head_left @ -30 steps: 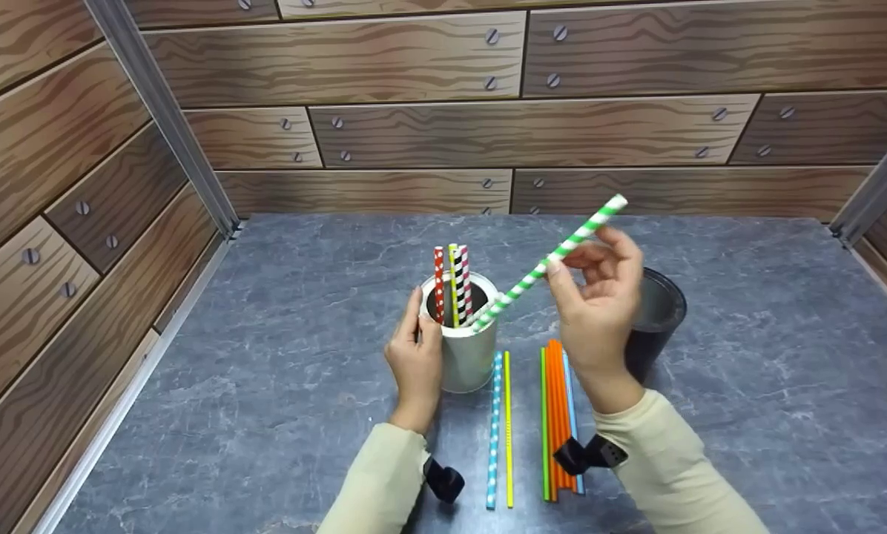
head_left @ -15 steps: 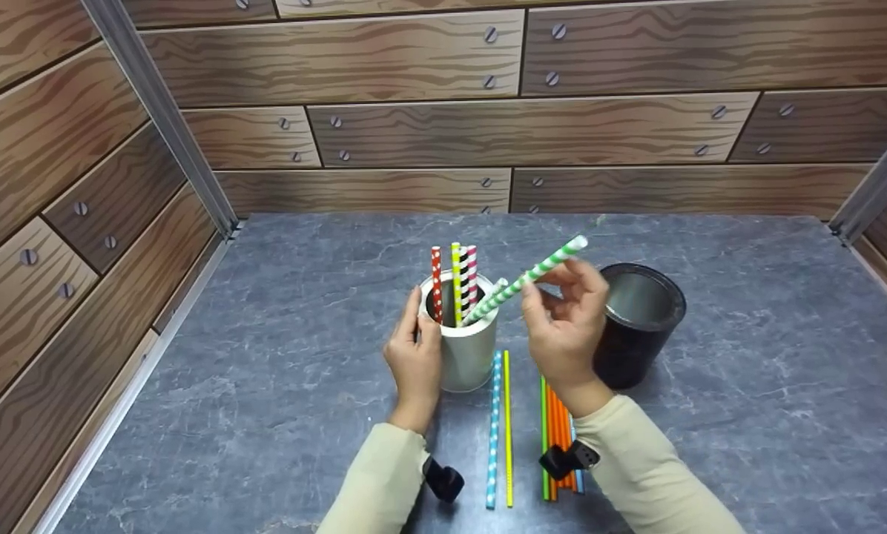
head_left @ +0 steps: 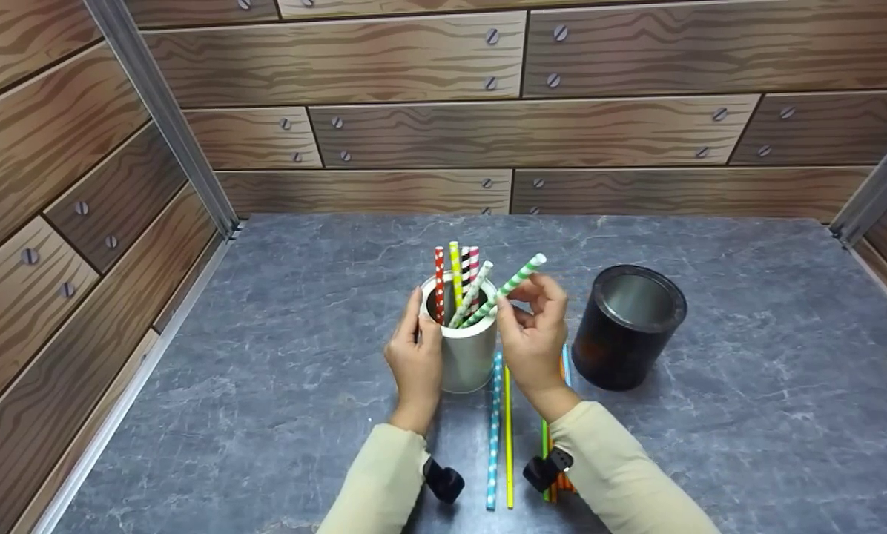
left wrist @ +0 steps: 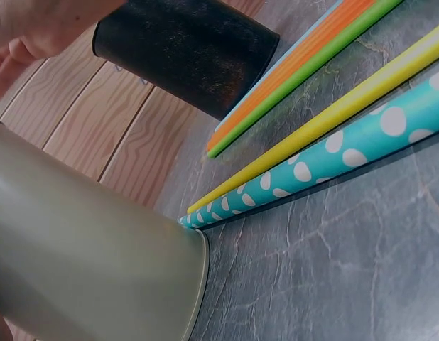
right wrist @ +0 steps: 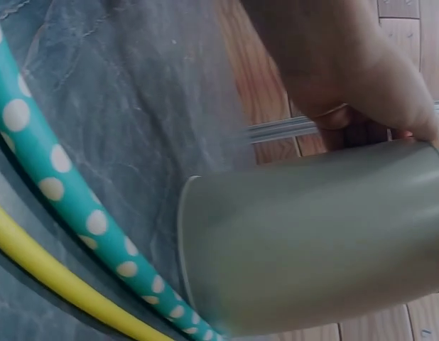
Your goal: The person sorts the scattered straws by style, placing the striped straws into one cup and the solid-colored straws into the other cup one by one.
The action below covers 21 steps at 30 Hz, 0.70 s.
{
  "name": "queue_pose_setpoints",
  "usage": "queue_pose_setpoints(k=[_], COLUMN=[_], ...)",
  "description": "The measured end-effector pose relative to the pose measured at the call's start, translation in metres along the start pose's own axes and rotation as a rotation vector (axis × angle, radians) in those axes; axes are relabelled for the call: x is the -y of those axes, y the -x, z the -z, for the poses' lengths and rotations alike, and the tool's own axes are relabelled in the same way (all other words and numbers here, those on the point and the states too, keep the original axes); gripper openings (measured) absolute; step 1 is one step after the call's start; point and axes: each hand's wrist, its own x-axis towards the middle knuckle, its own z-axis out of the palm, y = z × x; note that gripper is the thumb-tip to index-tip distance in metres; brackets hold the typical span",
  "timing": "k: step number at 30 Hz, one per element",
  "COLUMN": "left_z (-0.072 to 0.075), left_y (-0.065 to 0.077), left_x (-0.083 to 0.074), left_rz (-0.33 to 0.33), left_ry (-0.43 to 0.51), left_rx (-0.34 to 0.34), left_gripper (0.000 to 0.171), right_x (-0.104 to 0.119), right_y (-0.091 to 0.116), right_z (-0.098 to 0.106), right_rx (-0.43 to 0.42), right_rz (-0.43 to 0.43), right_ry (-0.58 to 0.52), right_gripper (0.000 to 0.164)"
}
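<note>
A pale grey-white can (head_left: 467, 363) stands on the table with its top open. My left hand (head_left: 416, 363) grips its left side, thumb near the rim; the right wrist view shows that hand against the can (right wrist: 319, 241). Between thumb and fingers, my right hand (head_left: 534, 334) pinches a green-and-white striped paper straw (head_left: 526, 271), tilted, its lower end inside the can's mouth. Other straws rise from the can: a red dotted straw (head_left: 439, 271), a yellow straw (head_left: 455, 268), a black-and-white one, a pink striped one, and a pale patterned straw (head_left: 478, 282) leaning right.
A black can (head_left: 618, 356) stands open to the right. A blue dotted straw (head_left: 494, 445) and a yellow straw (head_left: 509, 452) lie in front of the pale can. Orange, green and light blue straws (left wrist: 305, 64) lie together beside them, partly under the right forearm. Wood-patterned walls (head_left: 414, 133) enclose the table.
My right hand has moved left and down, lowering the green striped straw further into the can. The pale patterned straw now stands more upright. My left hand stays on the can.
</note>
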Motion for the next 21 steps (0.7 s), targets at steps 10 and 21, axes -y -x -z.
queue_pose_setpoints(k=[10, 21], left_z=[-0.001, 0.001], left_y=[0.0, 0.0], left_x=[-0.002, 0.0], left_rz=[-0.007, -0.01], left_ry=[-0.002, -0.008], left_rx=[0.0, 0.006], left_gripper=[0.04, 0.039], right_x=[-0.003, -0.003], right_y=[0.003, 0.008], right_z=[0.006, 0.025], right_rx=[0.037, 0.038], right_rz=[-0.069, -0.176], right_ry=[0.13, 0.16], right_gripper=[0.034, 0.026])
